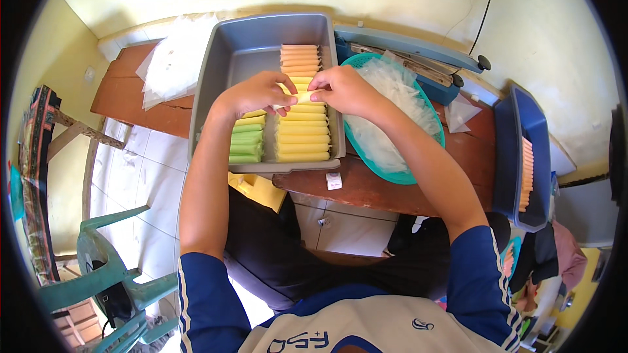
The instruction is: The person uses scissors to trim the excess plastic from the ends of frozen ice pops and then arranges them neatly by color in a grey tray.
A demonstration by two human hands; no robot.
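Observation:
A grey plastic tub [242, 39] holds rows of tube-shaped packets: green [246, 144], yellow [303, 137] and pale orange [299, 56]. Over the yellow row, my left hand [265, 91] and my right hand [337, 91] pinch a single pale yellow packet [301, 97] between their fingers, close together. To the right of the tub, a turquoise basket [439, 137] holds clear, crumpled plastic bags [386, 111].
Blue sealer-like machine [445, 88] behind the basket. Navy tub [507, 131] with orange packets [526, 173] at right. Plastic sheets [170, 59] on the wooden bench [121, 88]. Green chair [91, 248] lower left, yellow object [242, 183] below the tub, another person [566, 255] at lower right.

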